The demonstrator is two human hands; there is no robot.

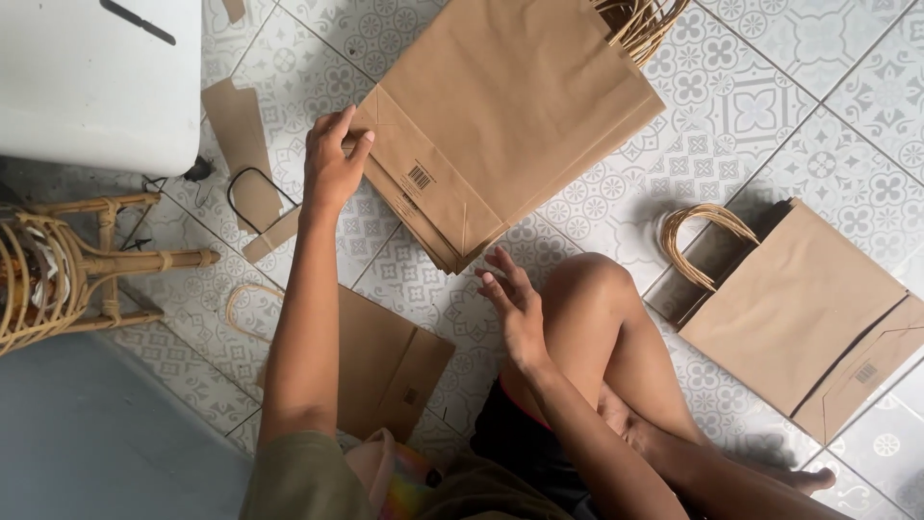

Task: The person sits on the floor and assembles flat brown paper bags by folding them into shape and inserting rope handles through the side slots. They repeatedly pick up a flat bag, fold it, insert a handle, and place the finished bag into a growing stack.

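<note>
A: What's on the left?
B: The left hand (pixel 332 164) pinches the corner of the stack of flat brown paper bags (pixel 500 116) on the tiled floor (pixel 770 106).
A: And further right?
B: The right hand (pixel 510 299) hovers open, fingers spread, just below the stack's bottom edge. Another paper bag (pixel 799 308) lies well apart.

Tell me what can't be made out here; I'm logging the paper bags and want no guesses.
Head view only:
- Stack of flat bags: count unclear, since only layered edges show; top cut off by the frame.
- Bag under the left arm: partly covered by the arm.
- Right-hand bag: far corner cut off by the frame edge.
- Left hand: fingertips on the stack corner; grip unclear.
- Right hand: hovers open.
</note>
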